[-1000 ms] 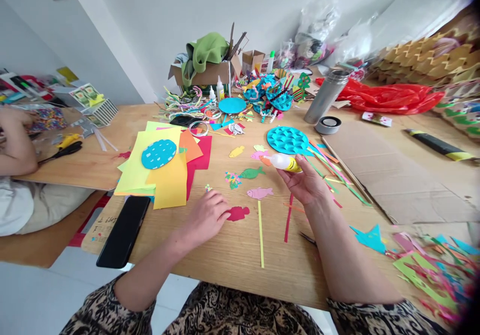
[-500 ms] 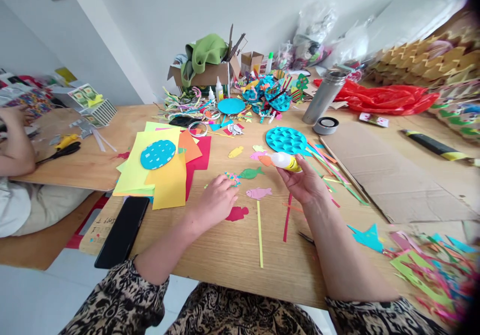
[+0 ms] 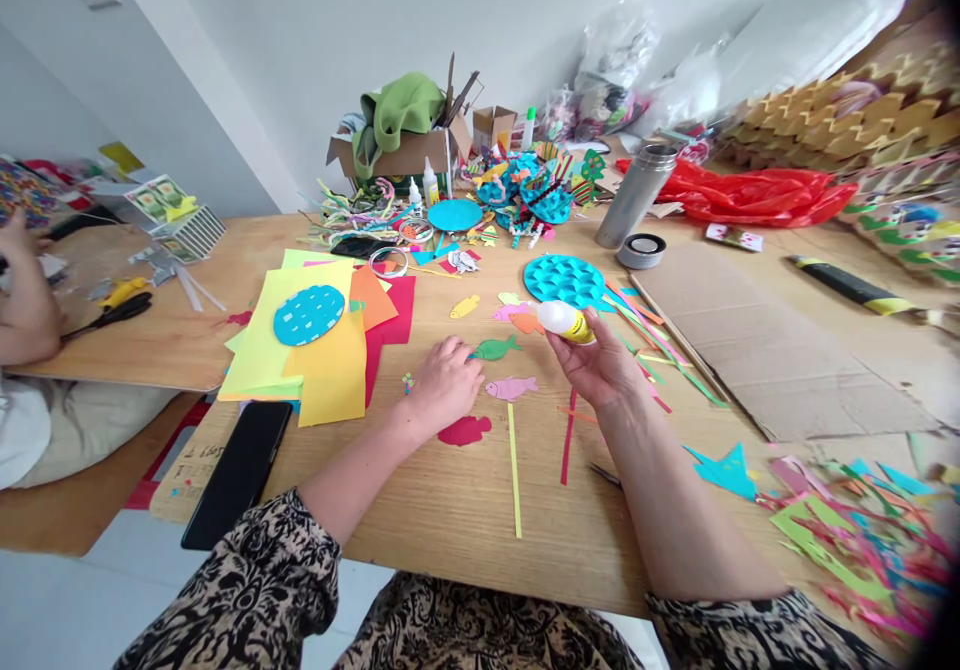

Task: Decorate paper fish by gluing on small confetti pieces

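My right hand [image 3: 596, 365] holds a white glue bottle [image 3: 564, 321] with a yellow label, tilted nearly flat above the table, its tip pointing left. My left hand [image 3: 448, 380] lies palm down on the table, fingers stretched and slightly bent, covering most of a pile of small paper bits. A few of those paper bits [image 3: 407, 383] show left of the hand. Touching or close to its fingertips is a green paper fish [image 3: 498, 348]. A pink paper fish [image 3: 512, 388] and a dark red paper fish [image 3: 465, 431] lie nearby. A yellow paper fish [image 3: 465, 306] sits farther back.
A blue scaled paper disc [image 3: 564, 281] lies behind the bottle. Coloured paper sheets [image 3: 330, 375], a spotted blue oval [image 3: 308, 315] and a phone [image 3: 237, 475] are on the left. A steel flask [image 3: 636, 196] and cardboard [image 3: 780, 340] stand right. Another person's arm [image 3: 26, 300] is far left.
My left hand has moved slightly right and flattened over the paper bits, hiding most of the pile. The glue bottle stays in my right hand. The view has shifted a little.
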{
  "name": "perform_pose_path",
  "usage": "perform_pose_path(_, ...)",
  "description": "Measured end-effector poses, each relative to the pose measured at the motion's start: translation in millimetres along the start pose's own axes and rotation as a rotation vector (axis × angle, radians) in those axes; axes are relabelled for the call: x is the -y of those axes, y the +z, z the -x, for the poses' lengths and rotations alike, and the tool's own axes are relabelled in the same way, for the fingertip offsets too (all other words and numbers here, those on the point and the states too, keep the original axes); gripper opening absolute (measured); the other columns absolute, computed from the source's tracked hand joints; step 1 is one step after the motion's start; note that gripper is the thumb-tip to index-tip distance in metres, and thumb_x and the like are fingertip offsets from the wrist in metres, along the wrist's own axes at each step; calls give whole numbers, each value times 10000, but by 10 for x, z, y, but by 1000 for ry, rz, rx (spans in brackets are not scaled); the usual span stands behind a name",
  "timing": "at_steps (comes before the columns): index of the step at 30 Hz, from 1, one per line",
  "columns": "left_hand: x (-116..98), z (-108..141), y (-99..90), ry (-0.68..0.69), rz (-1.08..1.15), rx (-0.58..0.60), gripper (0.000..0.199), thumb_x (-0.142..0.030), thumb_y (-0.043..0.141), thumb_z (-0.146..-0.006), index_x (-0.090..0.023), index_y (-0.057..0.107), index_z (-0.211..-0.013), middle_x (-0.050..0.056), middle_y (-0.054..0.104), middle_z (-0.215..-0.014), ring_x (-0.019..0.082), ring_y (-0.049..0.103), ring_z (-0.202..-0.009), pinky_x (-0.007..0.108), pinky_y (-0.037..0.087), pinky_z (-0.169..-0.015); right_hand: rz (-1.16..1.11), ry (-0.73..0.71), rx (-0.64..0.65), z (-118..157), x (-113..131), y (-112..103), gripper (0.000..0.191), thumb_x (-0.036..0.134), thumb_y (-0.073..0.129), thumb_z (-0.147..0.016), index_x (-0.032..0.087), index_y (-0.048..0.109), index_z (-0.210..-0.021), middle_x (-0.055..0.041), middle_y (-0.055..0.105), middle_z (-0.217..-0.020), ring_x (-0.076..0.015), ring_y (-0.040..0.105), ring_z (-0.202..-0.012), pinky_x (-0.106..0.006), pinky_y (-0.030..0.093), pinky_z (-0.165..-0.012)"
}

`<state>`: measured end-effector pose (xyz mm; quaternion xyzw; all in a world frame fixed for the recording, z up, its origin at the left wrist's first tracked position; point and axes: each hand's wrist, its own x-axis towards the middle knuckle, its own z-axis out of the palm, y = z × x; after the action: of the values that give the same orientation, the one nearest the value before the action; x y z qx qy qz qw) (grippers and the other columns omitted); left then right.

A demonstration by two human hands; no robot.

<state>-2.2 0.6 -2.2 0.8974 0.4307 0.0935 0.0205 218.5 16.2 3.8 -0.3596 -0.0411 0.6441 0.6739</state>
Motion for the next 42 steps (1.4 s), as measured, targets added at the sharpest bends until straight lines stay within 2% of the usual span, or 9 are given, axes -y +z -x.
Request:
perform_pose_path(5, -9, -26, 5, 4, -15, 11, 199, -207, 509, -924, -144, 685, -992, 118, 649, -1056, 267, 477, -1128, 424, 423, -969, 5, 5, 51, -15, -1, 12, 123, 250, 689, -819, 204, 605, -896, -13, 736, -831, -157, 732, -741, -248, 637, -644)
perform_pose_path(14, -15, -70, 19, 5, -48, 12, 193, -222, 517, -918, -141, 687, -965, 124, 640, -1017, 279, 479, -1122, 424, 426, -955, -35, -4, 32, -19, 38, 98, 111, 255, 646, -853, 168, 619, -917, -49, 735, -877, -158, 730, -791, -245, 634, -683)
perform_pose_path(22, -14, -114, 10, -2, -53, 20, 197, -225, 510, -918, -137, 683, -955, 136, 645, -1047, 284, 475, -1128, 422, 431, -950, -57, -60, 81, 45, 186, 330, 152, 283, 677, -834, 206, 621, -953, -21, 727, -869, -166, 730, -799, -267, 639, -688)
perform_pose_path(26, 5, -106, 36, 10, -64, 17, 204, -242, 516, -920, -127, 678, -970, 134, 648, -1042, 286, 484, -1112, 428, 437, -944, -49, -46, 89, 135, 236, 463, 167, 289, 648, -860, 176, 625, -981, -41, 725, -864, -169, 729, -796, -256, 639, -686)
perform_pose_path(30, 54, -70, 21, 22, -30, -1, 210, -226, 518, -920, -131, 678, -1015, 118, 653, -1063, 279, 488, -1127, 424, 436, -970, -26, -48, 85, 205, 179, 460, 146, 264, 644, -862, 183, 622, -982, -34, 727, -855, -163, 728, -748, -260, 642, -655)
perform_pose_path(33, 78, 43, -58, 15, 27, -40, 219, -197, 520, -919, -137, 673, -1064, 112, 645, -1127, 261, 496, -1143, 419, 433, -998, -9, -23, 90, 219, 100, 375, 151, 253, 656, -847, 182, 624, -977, -42, 731, -881, -167, 730, -760, -252, 641, -644)
perform_pose_path(37, 21, 363, -192, 17, 138, -135, 184, -185, 534, -922, -163, 682, -1029, 88, 653, -1114, 227, 521, -1123, 406, 452, -1001, 7, 0, 71, 186, 31, 251, 139, 252, 619, -871, 168, 622, -981, -57, 735, -898, -170, 732, -777, -247, 640, -652)
perform_pose_path(39, -37, 545, -227, 56, 172, -124, 162, -185, 534, -927, -170, 695, -923, 74, 669, -1031, 217, 542, -1075, 403, 468, -980, 6, -1, 58, 157, 21, 213, 163, 272, 643, -859, 171, 617, -983, -56, 735, -892, -170, 732, -776, -245, 639, -653)
perform_pose_path(42, -107, 728, -209, 113, 170, -120, 174, -196, 519, -940, -163, 686, -976, 78, 665, -1054, 212, 546, -1074, 407, 475, -976, -7, -5, 66, 121, 31, 200, 182, 284, 685, -830, 179, 617, -962, -53, 734, -893, -173, 734, -784, -251, 639, -663)
